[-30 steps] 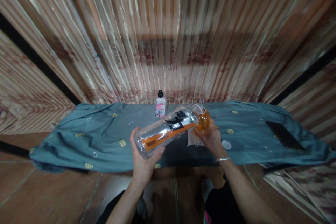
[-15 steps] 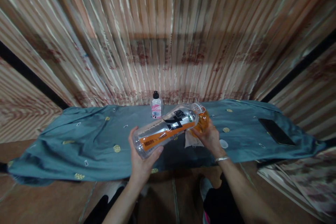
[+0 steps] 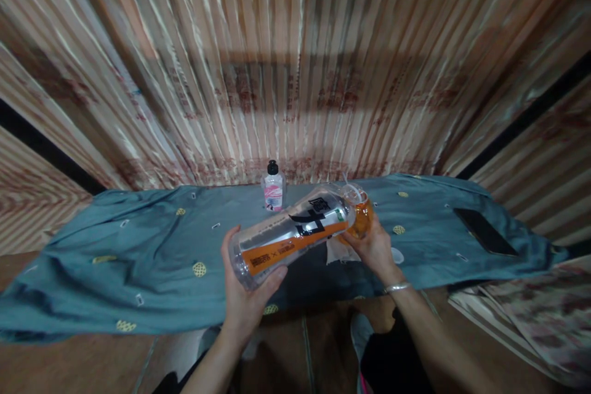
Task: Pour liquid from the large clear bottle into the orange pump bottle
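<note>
Beige and reddish-brown striped fabric [image 3: 295, 74] hangs in folds behind and to both sides. Brown tiled floor [image 3: 272, 357] shows below, with one of the person's shoes [image 3: 361, 331] near the front of the table. Teal cloth [image 3: 161, 252], scattered with yellow and white motifs, covers the long table and sags in wrinkles at its left end. Flat and black, a tablet-like slab [image 3: 484, 232] lies toward the right end. Above the middle of the table, a large clear bottle [image 3: 290, 234] with an orange, silver and black label is held tilted, its base toward the left and its neck higher, at the right. The left hand [image 3: 244, 298] is clamped around its base, thumb on the near side. The right hand [image 3: 376, 249] has its fingers closed on an orange see-through container [image 3: 363, 215] at the bottle's neck; whether the neck goes inside it, I cannot tell. Behind the large bottle stands a small bottle [image 3: 273, 192] with a black cap and pink label. Pale tissue [image 3: 339, 253] lies partly under the right hand, a small white disc [image 3: 398, 255] just beside it. Silver-coloured, a bracelet [image 3: 397, 287] circles the right wrist.
</note>
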Motion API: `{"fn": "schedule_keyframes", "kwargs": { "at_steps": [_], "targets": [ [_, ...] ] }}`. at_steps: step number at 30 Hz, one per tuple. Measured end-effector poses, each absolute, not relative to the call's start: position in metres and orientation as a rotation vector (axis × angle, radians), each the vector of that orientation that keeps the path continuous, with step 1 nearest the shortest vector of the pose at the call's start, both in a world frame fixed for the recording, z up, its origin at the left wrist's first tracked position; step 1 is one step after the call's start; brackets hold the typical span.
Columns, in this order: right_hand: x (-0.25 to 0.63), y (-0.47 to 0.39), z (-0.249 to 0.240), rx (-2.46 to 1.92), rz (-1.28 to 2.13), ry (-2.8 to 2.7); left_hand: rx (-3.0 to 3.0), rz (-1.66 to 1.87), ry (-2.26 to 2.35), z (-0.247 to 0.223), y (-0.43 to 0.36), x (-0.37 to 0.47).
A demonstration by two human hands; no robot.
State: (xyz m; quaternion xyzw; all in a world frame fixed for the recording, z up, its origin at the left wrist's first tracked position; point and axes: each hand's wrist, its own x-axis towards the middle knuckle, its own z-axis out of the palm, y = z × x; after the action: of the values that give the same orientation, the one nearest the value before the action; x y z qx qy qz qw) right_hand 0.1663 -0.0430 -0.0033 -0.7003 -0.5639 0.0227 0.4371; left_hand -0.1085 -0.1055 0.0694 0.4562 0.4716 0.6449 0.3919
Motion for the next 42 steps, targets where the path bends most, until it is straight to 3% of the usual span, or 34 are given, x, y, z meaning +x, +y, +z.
{"fn": "schedule_keyframes", "kwargs": {
  "at_steps": [42],
  "targets": [
    [0.170,-0.049,-0.013,-1.763,-0.006,-1.376,1.039,1.538,1.261,0.080,-0.130,-0.102]
  ]
}}
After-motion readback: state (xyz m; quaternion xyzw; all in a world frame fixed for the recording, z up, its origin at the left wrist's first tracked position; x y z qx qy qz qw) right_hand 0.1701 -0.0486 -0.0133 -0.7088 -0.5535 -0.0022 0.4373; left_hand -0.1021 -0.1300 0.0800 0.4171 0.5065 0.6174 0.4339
